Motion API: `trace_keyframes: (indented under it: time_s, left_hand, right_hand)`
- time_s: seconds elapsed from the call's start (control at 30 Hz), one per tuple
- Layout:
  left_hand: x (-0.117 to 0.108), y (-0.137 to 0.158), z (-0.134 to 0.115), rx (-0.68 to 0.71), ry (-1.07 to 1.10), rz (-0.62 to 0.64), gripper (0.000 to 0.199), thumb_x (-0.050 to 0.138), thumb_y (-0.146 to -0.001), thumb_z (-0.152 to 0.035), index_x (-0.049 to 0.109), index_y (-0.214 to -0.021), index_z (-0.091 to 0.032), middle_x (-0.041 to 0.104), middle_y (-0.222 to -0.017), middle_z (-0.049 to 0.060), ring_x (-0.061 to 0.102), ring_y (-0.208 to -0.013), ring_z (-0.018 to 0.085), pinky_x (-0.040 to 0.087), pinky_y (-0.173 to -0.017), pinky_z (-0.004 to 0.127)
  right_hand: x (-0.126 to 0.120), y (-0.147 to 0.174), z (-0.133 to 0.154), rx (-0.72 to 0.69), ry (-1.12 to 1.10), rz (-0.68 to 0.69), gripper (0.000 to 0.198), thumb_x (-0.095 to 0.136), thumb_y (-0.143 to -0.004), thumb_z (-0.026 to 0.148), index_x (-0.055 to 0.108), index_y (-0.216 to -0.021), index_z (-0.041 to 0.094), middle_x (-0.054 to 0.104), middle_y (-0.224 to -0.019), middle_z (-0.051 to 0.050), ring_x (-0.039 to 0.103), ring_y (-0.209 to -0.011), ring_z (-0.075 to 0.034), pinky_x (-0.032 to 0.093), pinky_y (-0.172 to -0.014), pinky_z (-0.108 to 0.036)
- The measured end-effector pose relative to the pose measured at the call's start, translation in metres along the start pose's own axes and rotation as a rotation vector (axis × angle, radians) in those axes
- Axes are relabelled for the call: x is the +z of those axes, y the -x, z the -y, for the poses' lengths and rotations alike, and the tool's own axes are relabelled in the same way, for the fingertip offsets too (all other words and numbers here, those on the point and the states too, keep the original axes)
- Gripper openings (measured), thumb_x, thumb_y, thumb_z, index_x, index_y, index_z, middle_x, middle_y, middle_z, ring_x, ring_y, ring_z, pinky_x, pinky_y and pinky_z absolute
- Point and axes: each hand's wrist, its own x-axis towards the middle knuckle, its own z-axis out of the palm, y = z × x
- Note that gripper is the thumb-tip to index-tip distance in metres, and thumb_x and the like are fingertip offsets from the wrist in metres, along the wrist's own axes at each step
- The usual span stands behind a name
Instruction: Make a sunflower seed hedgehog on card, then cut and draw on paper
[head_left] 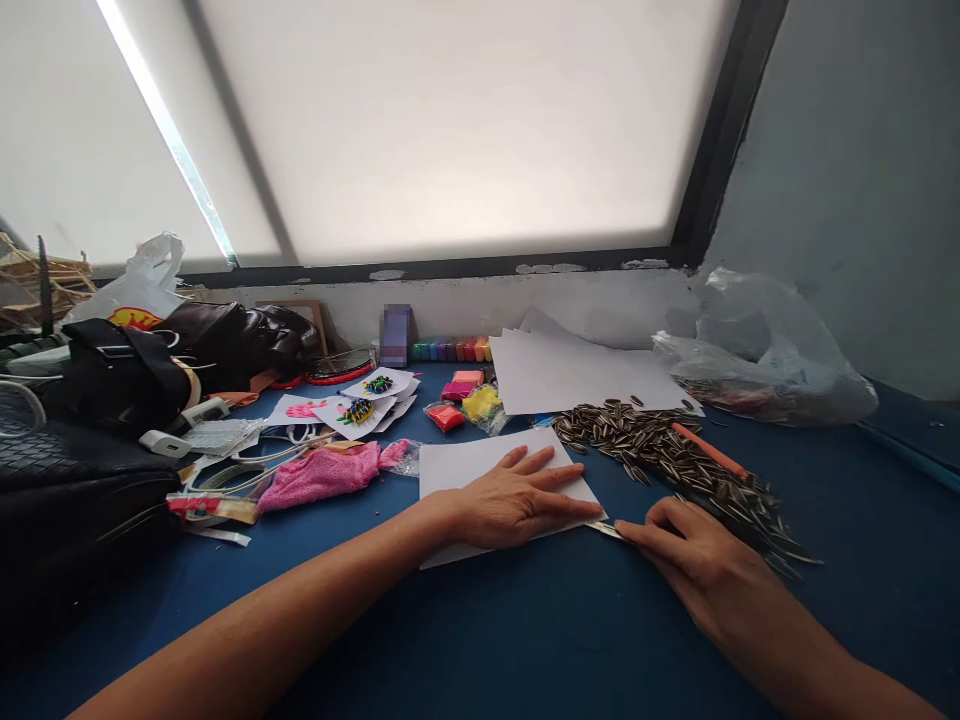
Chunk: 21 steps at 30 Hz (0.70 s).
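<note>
On the blue table my left hand (506, 500) lies flat, fingers spread, pressing on a white sheet of paper (465, 470). My right hand (701, 550) is closed, its thumb and fingers pinching a thin pale strip-like piece (606, 529) at the sheet's near right corner. Whether that piece is a thin tool or a strip of paper I cannot tell. Beyond the right hand spreads a heap of striped sunflower seeds (622, 435), with an orange stick (709, 450) lying among them.
White sheets (577, 370) lie behind the seeds, beside a clear plastic bag (787, 360). Clay packets (484, 405) sit beyond my paper. Left of it are a pink cloth (322, 478), decorated paper pieces (360, 412), white cables (255, 455) and black bags (82, 500).
</note>
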Motion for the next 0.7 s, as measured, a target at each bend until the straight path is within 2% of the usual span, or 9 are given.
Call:
trace_keyframes:
  time_s: [0.17,0.53,0.7]
  left_hand:
    - [0.0003,0.0001,0.0009,0.002,-0.002,-0.001,0.044,0.02,-0.101,-0.048,0.036,-0.143,-0.043,0.014,-0.158,-0.006,0.003,-0.146,0.03,0.004,-0.116,0.055]
    - [0.0012,-0.0001,-0.0001,-0.009,0.01,-0.012,0.045,0.021,-0.101,-0.049,0.038,-0.142,-0.043,0.015,-0.158,-0.007,0.004,-0.146,0.03,0.003,-0.116,0.055]
    - [-0.0001,0.0006,0.0003,0.004,0.009,0.003,0.045,0.021,-0.101,-0.049,0.036,-0.143,-0.043,0.013,-0.159,-0.008,0.002,-0.146,0.029,0.002,-0.117,0.054]
  right_hand:
    - [-0.0011,-0.0029,0.0048,0.007,-0.007,-0.03,0.035,0.037,-0.1,0.033,0.069,-0.111,0.027,0.058,-0.081,-0.005,0.058,-0.067,-0.016,0.051,-0.056,-0.026]
    - [0.0045,-0.0013,0.0027,-0.01,0.021,0.028,0.032,0.037,-0.098,0.023,0.067,-0.11,0.025,0.054,-0.085,-0.005,0.058,-0.072,-0.016,0.051,-0.059,-0.026]
    - [0.002,-0.0017,0.0048,-0.051,0.033,-0.027,0.034,0.036,-0.099,0.026,0.069,-0.106,0.023,0.054,-0.081,-0.005,0.058,-0.069,-0.016,0.051,-0.057,-0.025]
